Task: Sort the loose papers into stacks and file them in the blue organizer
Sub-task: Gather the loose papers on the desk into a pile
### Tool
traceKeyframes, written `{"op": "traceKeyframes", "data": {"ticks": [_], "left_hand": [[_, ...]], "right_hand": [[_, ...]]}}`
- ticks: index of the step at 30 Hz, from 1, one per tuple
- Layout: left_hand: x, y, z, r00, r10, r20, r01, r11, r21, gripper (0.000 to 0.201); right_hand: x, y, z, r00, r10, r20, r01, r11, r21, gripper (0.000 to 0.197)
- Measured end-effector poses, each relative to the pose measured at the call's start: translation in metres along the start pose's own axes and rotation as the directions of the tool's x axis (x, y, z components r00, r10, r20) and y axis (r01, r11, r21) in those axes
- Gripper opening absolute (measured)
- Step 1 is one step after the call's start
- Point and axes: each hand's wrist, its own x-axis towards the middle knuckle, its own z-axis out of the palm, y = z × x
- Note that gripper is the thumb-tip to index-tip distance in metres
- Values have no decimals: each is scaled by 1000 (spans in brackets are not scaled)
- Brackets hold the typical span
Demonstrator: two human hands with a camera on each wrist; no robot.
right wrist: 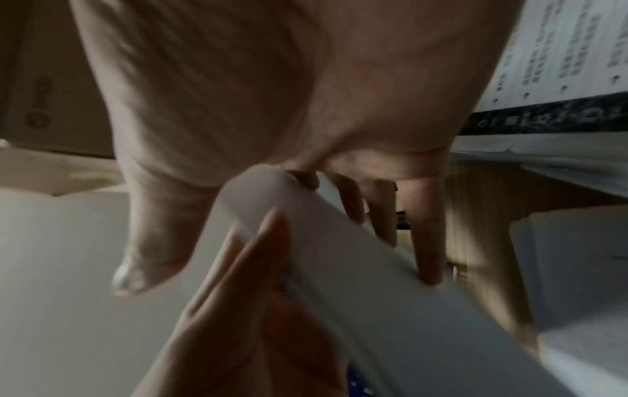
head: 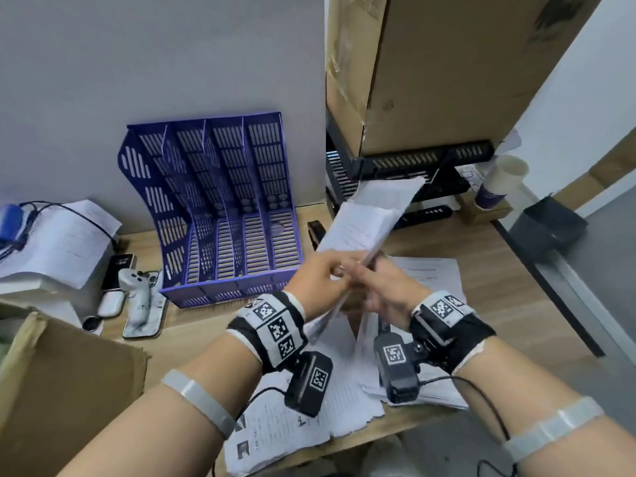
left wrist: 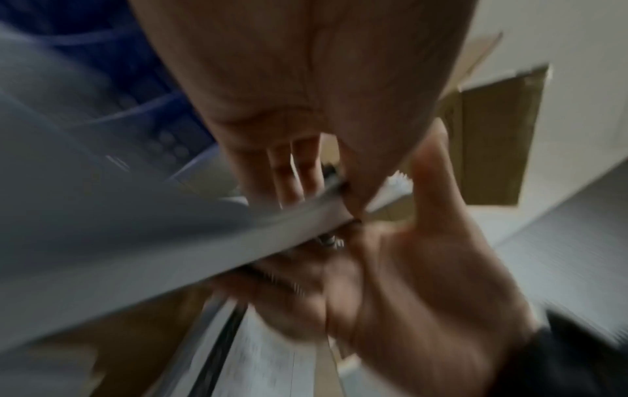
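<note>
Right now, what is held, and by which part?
Both hands, left hand and right hand, hold a stack of papers by its near lower edge.

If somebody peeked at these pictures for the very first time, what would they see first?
Probably the two hands in the middle, the left hand and right hand, holding a bundle of papers up over the desk. Next, the blue organizer standing empty against the wall, left of the bundle.
</note>
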Motion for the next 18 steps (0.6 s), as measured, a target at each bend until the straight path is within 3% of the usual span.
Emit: {"op": "traceKeyframes", "data": {"ticks": [3, 4, 5, 7, 9, 12, 13, 16, 18], "left_hand": [[-7, -8, 23, 979, -102, 175, 133, 975, -177, 39], [-7, -15, 25, 970, -140, 201, 188, 951, -245, 38], [-8, -20, 26, 969, -171, 176, 213, 943, -256, 38], [-5, -35, 23, 972, -234, 15, 234, 962, -139, 48], [-1, -49, 20, 938, -330, -106, 320, 942, -99, 76], [8, -55, 19, 922, -388, 0, 357, 848, -391, 113], [12, -54, 20, 936, -352, 22, 322, 824, -466, 112], [23, -39, 24, 980, -198, -24, 151, 818, -555, 79], [27, -33, 30, 988, -150, -30, 105, 811, -576, 62]], "right_hand": [[-2, 14, -22, 949, -36, -314, -5, 992, -128, 39], [-4, 20, -34, 930, -57, -363, -1, 987, -160, 38], [-10, 22, -44, 918, -74, -389, -15, 975, -221, 31], [-25, 22, -57, 897, -93, -432, -41, 956, -291, 14], [-39, 15, -64, 880, -111, -461, -25, 960, -279, 13], [-54, -2, -67, 859, -169, -483, 72, 975, -212, 32], [-58, -8, -67, 854, -177, -489, 86, 976, -202, 37], [-76, -28, -70, 834, -241, -496, 178, 969, -172, 8], [-86, -31, -72, 824, -263, -502, 202, 964, -174, 10]]}}
